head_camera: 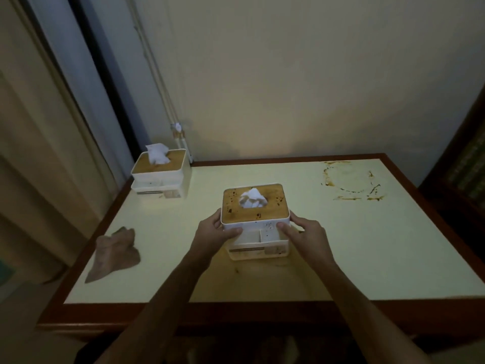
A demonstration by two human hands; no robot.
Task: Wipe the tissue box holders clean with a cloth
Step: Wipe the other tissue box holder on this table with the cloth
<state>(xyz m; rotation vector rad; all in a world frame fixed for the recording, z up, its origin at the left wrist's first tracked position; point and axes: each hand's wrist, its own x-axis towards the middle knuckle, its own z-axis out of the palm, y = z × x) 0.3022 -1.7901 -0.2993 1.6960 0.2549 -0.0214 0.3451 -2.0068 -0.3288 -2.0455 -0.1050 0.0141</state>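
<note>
While clasping the near tissue box holder (pixel 256 227) from both sides, sets it squarely in front of the body on the table (pixel 341 245), presumably to bring the dirtier-looking piece within easy reach. Curls the left hand (pixel 214 232) round the holder's left flank, thumb laid along the front rim just under the lid, fingers wrapped behind. Mirrors that with the right hand (pixel 304 232) on the right flank, thumb again on the front rim. Grips the white body rather than the brown lid (pixel 233 214), likely to avoid the dark spatter there and the tissue (pixel 252 198) poking up through the slot. Cannot tell from this angle: resting on the table, or lifted a touch. Holds no cloth yet. Has the cloth (pixel 115 252) lying crumpled near the table's left edge, well apart from both hands, suggesting wiping not yet begun on this holder. Has the second holder (pixel 160 177) parked at the far left corner, near the wall, its own tissue sticking up. Faces a brownish stain ring (pixel 351 182) on the tabletop at far right. Needs, by this reading, one hand freed to fetch the cloth and the other kept on as a brace, to stop a probably light plastic box sliding under a wipe.
</note>
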